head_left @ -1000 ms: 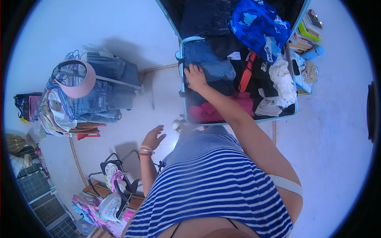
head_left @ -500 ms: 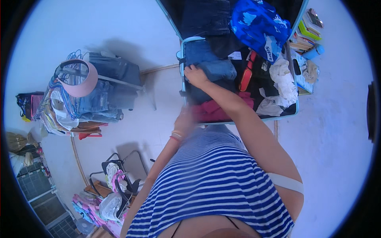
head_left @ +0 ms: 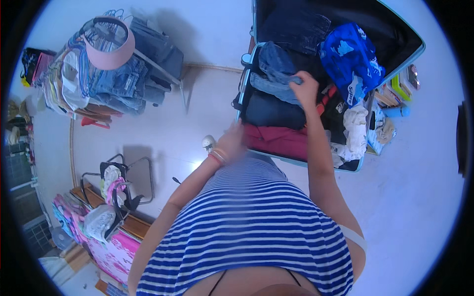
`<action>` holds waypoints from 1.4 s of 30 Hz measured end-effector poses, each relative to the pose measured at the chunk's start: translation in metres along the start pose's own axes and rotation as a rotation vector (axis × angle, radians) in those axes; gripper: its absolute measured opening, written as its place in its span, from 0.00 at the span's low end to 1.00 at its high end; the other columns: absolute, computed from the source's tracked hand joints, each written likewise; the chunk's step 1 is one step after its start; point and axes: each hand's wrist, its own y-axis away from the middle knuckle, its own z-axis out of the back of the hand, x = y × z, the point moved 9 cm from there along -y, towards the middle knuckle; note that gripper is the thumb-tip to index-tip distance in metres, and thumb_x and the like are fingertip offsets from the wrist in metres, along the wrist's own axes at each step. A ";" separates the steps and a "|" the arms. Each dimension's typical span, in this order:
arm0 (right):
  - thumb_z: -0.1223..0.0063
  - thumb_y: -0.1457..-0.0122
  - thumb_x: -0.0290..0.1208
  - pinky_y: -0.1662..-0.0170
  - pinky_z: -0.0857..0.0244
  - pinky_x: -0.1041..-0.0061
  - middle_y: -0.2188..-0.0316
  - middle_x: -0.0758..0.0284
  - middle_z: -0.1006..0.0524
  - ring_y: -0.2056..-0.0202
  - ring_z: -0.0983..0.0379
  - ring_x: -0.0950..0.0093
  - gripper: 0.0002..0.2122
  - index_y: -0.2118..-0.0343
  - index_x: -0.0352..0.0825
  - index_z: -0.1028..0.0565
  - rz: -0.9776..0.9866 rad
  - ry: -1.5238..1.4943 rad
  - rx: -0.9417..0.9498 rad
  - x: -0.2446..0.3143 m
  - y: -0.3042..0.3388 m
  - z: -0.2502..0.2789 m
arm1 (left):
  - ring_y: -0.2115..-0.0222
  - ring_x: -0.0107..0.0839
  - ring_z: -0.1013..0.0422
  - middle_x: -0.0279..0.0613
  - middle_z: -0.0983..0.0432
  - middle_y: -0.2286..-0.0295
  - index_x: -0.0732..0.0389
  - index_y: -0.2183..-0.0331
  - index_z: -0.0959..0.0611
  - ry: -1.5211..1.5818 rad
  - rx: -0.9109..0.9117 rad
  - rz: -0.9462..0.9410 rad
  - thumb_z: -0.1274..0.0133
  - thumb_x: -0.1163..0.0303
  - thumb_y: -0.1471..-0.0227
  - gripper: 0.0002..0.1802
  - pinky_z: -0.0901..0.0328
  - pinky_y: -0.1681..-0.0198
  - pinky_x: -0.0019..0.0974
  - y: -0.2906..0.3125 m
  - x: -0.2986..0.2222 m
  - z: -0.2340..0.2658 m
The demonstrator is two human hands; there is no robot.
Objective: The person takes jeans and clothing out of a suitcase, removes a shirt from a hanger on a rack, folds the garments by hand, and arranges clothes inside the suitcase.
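Observation:
An open suitcase (head_left: 242, 96) with a pale blue rim holds folded clothes. My right hand (head_left: 304, 90) is closed on the right end of a blue denim garment (head_left: 274, 90), which lies rumpled near the suitcase's left side. Just below it sits a dark folded garment (head_left: 274, 111), with a maroon garment (head_left: 281, 142) along the near edge. My left hand (head_left: 232, 141), smeared by motion, is beside the near left corner of the suitcase; its fingers cannot be made out.
A blue patterned bag (head_left: 348, 52) spans the suitcase hinge, and white crumpled cloth (head_left: 355, 129) fills the right side. Books (head_left: 397, 89) and a blue bottle (head_left: 396, 111) are beyond. Leftward stand a clothes rack with a pink visor (head_left: 112, 58) and a folding chair (head_left: 148, 182).
My right hand has gone from the denim's left end to its right end, and the denim looks looser and more spread. My left hand stays near the suitcase corner. The view has shifted.

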 end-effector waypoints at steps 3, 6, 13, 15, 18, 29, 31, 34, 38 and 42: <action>0.53 0.69 0.22 0.74 0.43 0.83 0.83 0.68 0.31 0.80 0.36 0.79 0.09 0.78 0.31 0.29 -0.271 -0.164 -0.015 -0.038 0.007 0.041 | 0.53 0.51 0.52 0.57 0.55 0.53 0.64 0.57 0.40 0.047 0.014 0.009 0.46 0.63 0.69 0.35 0.49 0.53 0.39 -0.001 0.002 -0.001; 0.56 0.66 0.17 0.75 0.46 0.88 0.82 0.74 0.33 0.79 0.39 0.85 0.08 0.79 0.31 0.29 -0.444 -0.423 -0.191 -0.036 0.017 0.085 | 0.53 0.51 0.52 0.56 0.51 0.53 0.63 0.60 0.36 0.026 -0.034 -0.014 0.48 0.63 0.68 0.29 0.49 0.53 0.38 -0.001 -0.004 0.007; 0.54 0.64 0.16 0.73 0.42 0.85 0.81 0.69 0.32 0.78 0.37 0.81 0.06 0.79 0.31 0.32 -0.270 -0.873 -0.433 0.033 0.028 0.131 | 0.59 0.41 0.43 0.50 0.38 0.61 0.64 0.68 0.28 0.498 -0.020 0.059 0.53 0.68 0.63 0.15 0.44 0.59 0.38 -0.027 -0.022 0.038; 0.54 0.63 0.17 0.73 0.42 0.84 0.81 0.67 0.32 0.77 0.36 0.79 0.05 0.80 0.32 0.32 -0.181 -0.922 -0.417 0.058 0.037 0.125 | 0.62 0.39 0.39 0.48 0.35 0.64 0.64 0.70 0.27 1.431 0.348 0.270 0.55 0.72 0.63 0.12 0.41 0.62 0.37 -0.023 -0.037 0.004; 0.51 0.62 0.22 0.66 0.41 0.78 0.80 0.67 0.32 0.74 0.34 0.75 0.04 0.79 0.34 0.32 0.230 -1.112 0.139 0.130 0.051 0.088 | 0.63 0.39 0.39 0.48 0.35 0.64 0.64 0.70 0.27 1.969 0.483 0.209 0.55 0.72 0.63 0.12 0.41 0.62 0.37 -0.026 -0.074 0.008; 0.45 0.66 0.28 0.55 0.48 0.72 0.64 0.63 0.33 0.61 0.37 0.68 0.25 0.61 0.32 0.38 -0.174 -0.914 0.315 0.148 0.076 0.005 | 0.64 0.41 0.38 0.49 0.34 0.66 0.64 0.70 0.27 1.827 -0.160 0.138 0.55 0.72 0.63 0.12 0.41 0.63 0.38 -0.018 0.000 0.092; 0.44 0.67 0.29 0.55 0.47 0.73 0.63 0.63 0.34 0.60 0.38 0.70 0.30 0.57 0.30 0.43 -0.118 -0.470 0.380 0.143 0.073 -0.014 | 0.65 0.41 0.38 0.49 0.34 0.67 0.64 0.70 0.27 1.764 -0.231 0.142 0.55 0.72 0.63 0.12 0.41 0.64 0.38 -0.005 0.007 0.099; 0.44 0.66 0.30 0.56 0.45 0.75 0.63 0.63 0.34 0.60 0.38 0.71 0.30 0.56 0.31 0.42 -0.358 -0.958 0.528 0.107 0.088 -0.048 | 0.65 0.41 0.38 0.49 0.34 0.67 0.64 0.70 0.27 1.618 -0.340 0.142 0.56 0.72 0.63 0.12 0.40 0.64 0.38 0.017 0.025 0.120; 0.57 0.54 0.41 0.55 0.46 0.73 0.59 0.62 0.36 0.58 0.39 0.68 0.24 0.56 0.33 0.42 -0.768 -1.352 0.669 0.102 0.098 -0.075 | 0.66 0.42 0.37 0.49 0.34 0.68 0.64 0.70 0.27 1.356 -0.457 0.196 0.56 0.72 0.63 0.12 0.40 0.64 0.38 0.075 0.042 0.135; 0.61 0.50 0.42 0.49 0.56 0.74 0.53 0.61 0.44 0.52 0.47 0.70 0.26 0.52 0.31 0.48 -0.684 -2.184 0.630 0.106 0.079 -0.108 | 0.67 0.42 0.37 0.50 0.33 0.68 0.64 0.70 0.27 1.141 -0.478 0.296 0.56 0.72 0.62 0.12 0.40 0.65 0.38 0.128 0.065 0.116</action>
